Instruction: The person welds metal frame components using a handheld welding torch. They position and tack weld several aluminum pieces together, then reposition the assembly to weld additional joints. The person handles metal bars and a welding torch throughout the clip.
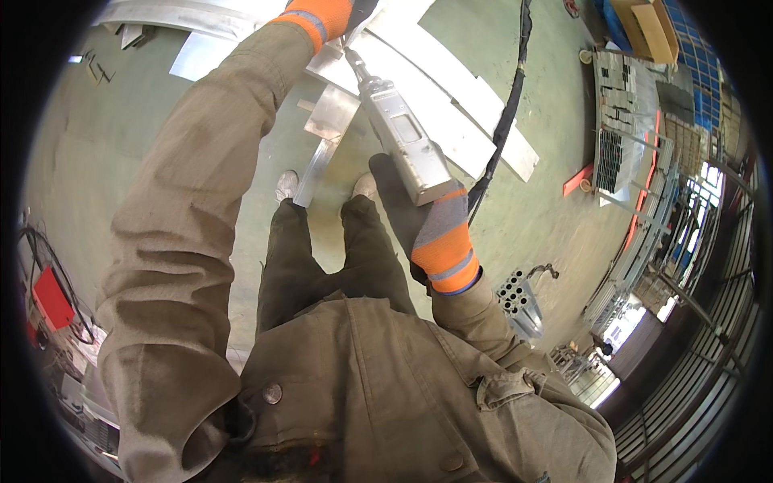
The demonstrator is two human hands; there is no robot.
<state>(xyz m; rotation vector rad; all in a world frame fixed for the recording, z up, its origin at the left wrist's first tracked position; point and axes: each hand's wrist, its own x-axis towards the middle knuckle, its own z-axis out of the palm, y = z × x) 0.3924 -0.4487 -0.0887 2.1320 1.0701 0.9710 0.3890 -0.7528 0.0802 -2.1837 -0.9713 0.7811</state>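
Observation:
My right hand [441, 233], in an orange and grey glove, is closed around a silver, box-shaped handheld welding gun [398, 133]. The gun's narrow nozzle points up and away from me, toward bright sheet-metal pieces [439, 97]. At the top edge of the view, my left hand [326, 18] wears a matching glove and rests close to the nozzle tip and the metal. Its fingers are mostly cut off by the frame. Below the sheets, a flat metal plate with a long narrow strip [318, 165] reaches down toward my shoes.
A thick black cable [509, 113] runs down on the right, passing behind my right hand. Stacked metal parts [624, 121] and racks of long bars line the right side, beside a cardboard box [648, 28]. A perforated metal holder [519, 302] stands nearby. Red equipment [53, 298] with cables sits at left.

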